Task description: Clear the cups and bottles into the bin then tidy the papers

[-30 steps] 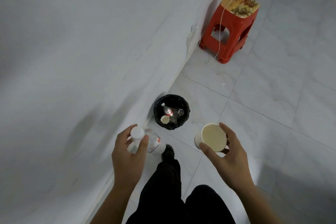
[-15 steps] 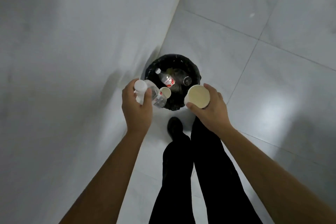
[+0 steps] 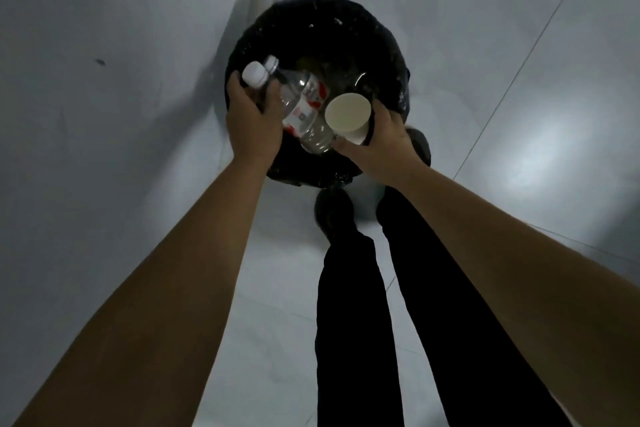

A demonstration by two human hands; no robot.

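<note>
Over a black-lined bin (image 3: 391, 55) on the tiled floor (image 3: 519, 114), hard against a white wall (image 3: 104, 114), reaching down with both arms at full stretch. Clutching in the left hand (image 3: 252, 121), fingers curled tight, a clear plastic bottle (image 3: 304, 104) with a red-and-white label, plus a white cap (image 3: 254, 74) poking up above the knuckles; cannot tell whether that cap tops a second bottle hidden in the palm. Pinching in the right hand (image 3: 381, 142), between thumb and curled fingers, a pale paper cup (image 3: 348, 114). Holding both directly above the bin's open mouth, just beside each other and possibly touching. Looks to be the drop-off stage of the clearing, with dim shapes of other rubbish down in the liner and no papers anywhere in view. Calls next for little more than loosening both grips and letting go, minding only that nothing clips the rim and bounces out onto the floor. Carrying the bottle on a slant, long axis running from the neck at upper left, pointing away and toward the wall, down to the base at lower right, close by the cup and nearer the dark shoes (image 3: 334, 211). Holding the cup roughly upright, open mouth facing up at the camera, base down toward the bin.
</note>
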